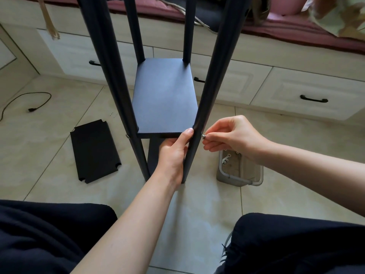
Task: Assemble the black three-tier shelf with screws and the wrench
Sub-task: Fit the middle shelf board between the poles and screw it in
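The black shelf frame stands on the tiled floor, with several round posts rising past the camera. A black shelf board sits between the posts low down. My left hand holds the board's near right corner from below, thumb against the near right post. My right hand pinches a silver screw at the outer side of that post. Another screw head shows on the near left post. No wrench is in view.
A loose black shelf board lies on the floor at left. A small clear plastic tray with washers and screws sits at right under my right wrist. A black cable lies far left. White drawers run along the back.
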A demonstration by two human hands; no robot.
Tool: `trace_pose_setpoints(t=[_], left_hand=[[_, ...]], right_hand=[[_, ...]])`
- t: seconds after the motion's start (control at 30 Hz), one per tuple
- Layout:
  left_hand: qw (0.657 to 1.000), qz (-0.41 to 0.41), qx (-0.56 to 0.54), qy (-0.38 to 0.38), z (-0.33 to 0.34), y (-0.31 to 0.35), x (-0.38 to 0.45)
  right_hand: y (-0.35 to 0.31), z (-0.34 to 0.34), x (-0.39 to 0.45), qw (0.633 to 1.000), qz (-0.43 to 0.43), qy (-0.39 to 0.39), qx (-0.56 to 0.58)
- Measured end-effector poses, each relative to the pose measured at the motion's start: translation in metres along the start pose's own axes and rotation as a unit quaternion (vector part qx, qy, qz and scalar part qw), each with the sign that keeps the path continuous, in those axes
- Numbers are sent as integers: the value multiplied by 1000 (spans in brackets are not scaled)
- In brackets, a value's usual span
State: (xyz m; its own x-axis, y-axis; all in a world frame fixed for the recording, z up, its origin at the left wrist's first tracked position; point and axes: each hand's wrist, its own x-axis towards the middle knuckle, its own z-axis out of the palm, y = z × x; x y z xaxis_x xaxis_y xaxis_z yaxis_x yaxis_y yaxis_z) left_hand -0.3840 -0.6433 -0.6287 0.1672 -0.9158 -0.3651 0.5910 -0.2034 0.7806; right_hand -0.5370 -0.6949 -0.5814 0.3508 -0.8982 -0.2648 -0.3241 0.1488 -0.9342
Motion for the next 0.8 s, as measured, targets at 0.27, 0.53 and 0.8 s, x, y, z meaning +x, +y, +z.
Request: trace_pose_setpoints(t=[0.27,0.53,0.8], left_hand=[[1000,-6,9,7,0,0,1],[1000,-13,-1,8,1,4,-2],[1000,-12,8,11,-1,6,-1]], right_hand=[[1,1,5,994,-55,0,-99],[1,2,7,976,-110,34,-184],[-1,7,10,971,-126,31,-200]])
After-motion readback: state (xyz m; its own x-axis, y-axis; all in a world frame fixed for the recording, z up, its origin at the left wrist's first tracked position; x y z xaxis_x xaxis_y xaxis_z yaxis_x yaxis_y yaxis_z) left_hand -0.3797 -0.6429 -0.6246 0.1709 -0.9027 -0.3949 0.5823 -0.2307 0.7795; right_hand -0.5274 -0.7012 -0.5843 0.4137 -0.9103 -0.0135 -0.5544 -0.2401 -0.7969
